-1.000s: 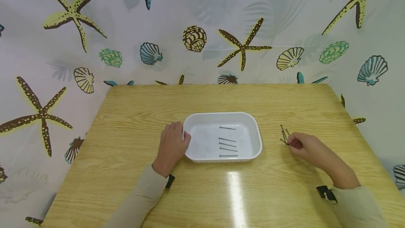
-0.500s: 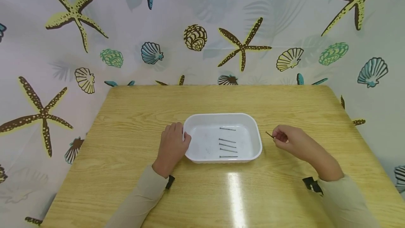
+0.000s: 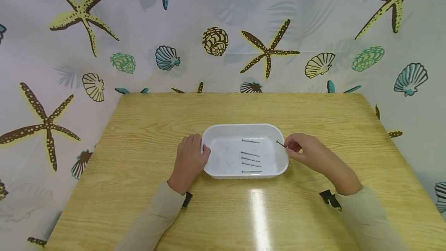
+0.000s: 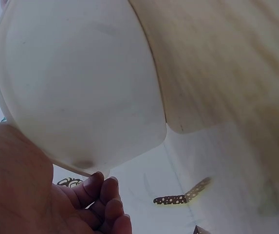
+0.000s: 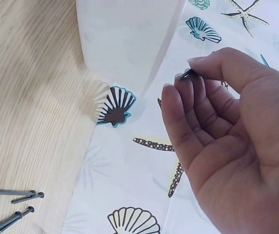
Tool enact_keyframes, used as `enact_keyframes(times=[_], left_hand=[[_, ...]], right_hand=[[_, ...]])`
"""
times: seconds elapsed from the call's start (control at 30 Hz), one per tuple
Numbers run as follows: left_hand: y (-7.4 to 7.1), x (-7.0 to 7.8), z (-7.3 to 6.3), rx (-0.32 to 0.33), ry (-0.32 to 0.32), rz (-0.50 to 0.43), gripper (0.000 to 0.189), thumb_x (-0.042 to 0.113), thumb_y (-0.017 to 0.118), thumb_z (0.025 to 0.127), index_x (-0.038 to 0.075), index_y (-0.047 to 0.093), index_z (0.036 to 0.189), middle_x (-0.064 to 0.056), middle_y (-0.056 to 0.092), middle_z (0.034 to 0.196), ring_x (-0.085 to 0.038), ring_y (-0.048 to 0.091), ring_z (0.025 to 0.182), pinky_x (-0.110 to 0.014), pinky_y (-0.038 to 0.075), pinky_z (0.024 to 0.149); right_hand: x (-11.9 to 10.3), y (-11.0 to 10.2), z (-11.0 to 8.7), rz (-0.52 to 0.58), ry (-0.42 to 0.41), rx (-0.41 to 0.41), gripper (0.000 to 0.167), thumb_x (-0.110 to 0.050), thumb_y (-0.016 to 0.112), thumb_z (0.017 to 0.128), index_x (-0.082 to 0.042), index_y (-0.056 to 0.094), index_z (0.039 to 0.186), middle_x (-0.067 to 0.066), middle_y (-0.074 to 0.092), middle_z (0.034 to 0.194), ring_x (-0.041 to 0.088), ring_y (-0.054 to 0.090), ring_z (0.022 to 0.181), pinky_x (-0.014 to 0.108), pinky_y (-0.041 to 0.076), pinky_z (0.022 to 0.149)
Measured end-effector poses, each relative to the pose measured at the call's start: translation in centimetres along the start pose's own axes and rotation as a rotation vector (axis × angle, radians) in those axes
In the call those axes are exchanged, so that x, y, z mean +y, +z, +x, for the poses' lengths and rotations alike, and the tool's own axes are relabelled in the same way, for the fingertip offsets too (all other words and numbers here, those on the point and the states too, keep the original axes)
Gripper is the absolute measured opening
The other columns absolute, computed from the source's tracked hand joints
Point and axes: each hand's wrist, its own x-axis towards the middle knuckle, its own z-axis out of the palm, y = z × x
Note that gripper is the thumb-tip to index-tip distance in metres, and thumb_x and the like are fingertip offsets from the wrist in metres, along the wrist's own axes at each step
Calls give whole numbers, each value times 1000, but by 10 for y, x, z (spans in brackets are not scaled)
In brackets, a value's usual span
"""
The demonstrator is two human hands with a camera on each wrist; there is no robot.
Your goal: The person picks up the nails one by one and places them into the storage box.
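Observation:
A white plastic tray [image 3: 223,161] sits mid-table in the head view. Inside it several metal nails [image 3: 251,158] lie nearly parallel, heads to the left. My left hand [image 3: 189,160] grips the tray's left end; in the left wrist view its fingers curl at the rim beside the tray wall [image 4: 90,73]. Between thumb and fingertips my right hand [image 3: 310,151] pinches a single nail [image 3: 280,144], whose head points left over the tray's right rim. The right wrist view shows that nail [image 5: 186,74] mostly end-on at the fingertips.
More loose nails [image 5: 20,197] lie on the wooden table [image 3: 156,115] in the right wrist view; my right hand and forearm hide them in the head view. A cloth [image 3: 195,22] printed with starfish and shells hangs around the table's back and sides.
My right hand has picked a nail from the loose pile at the right and carried it left to the tray's right rim. The left hand and tray have stayed put.

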Motion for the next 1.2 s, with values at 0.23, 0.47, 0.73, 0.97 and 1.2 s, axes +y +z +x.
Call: enact_keyframes(times=[0.23, 0.47, 0.73, 0.97, 1.2], left_hand=[[0, 0, 0, 0, 7, 4, 13, 20, 51, 86, 9, 45, 82, -2, 40, 73, -20, 38, 67, -31, 30, 59], [0, 1, 1, -4, 11, 6, 14, 20, 51, 86, 9, 45, 82, -2, 41, 73, -20, 38, 67, -31, 30, 59], [-2, 2, 2, 5, 16, 1, 14, 19, 51, 86, 9, 45, 80, -2, 40, 72, -20, 37, 66, -31, 30, 58], [-3, 1, 1, 18, 30, -5, 14, 19, 52, 85, 9, 45, 80, -2, 40, 72, -20, 37, 65, -31, 30, 58], [-3, 1, 0, 14, 33, -3, 14, 19, 52, 86, 8, 45, 80, -2, 40, 72, -20, 37, 65, -31, 30, 58]], right_hand=[[-11, 10, 14, 19, -71, -26, 9, -3, 61, 83, -5, 62, 92, -4, 59, 80, 11, 55, 74, 30, 48, 66], [-19, 23, 28, 6, -105, -52, 8, -5, 63, 83, -6, 61, 91, -5, 56, 78, 10, 52, 72, 29, 47, 66], [-22, 37, 43, -28, -66, -72, 6, -6, 62, 83, -6, 62, 89, -3, 54, 74, 11, 50, 69, 28, 44, 64], [-21, 51, 53, -35, -94, -75, 5, -4, 60, 81, -2, 61, 86, -3, 53, 72, 10, 49, 68, 28, 44, 64], [-24, 59, 62, -88, -80, -81, 4, -5, 60, 81, -2, 61, 84, -3, 54, 71, 11, 49, 67, 28, 44, 65]])
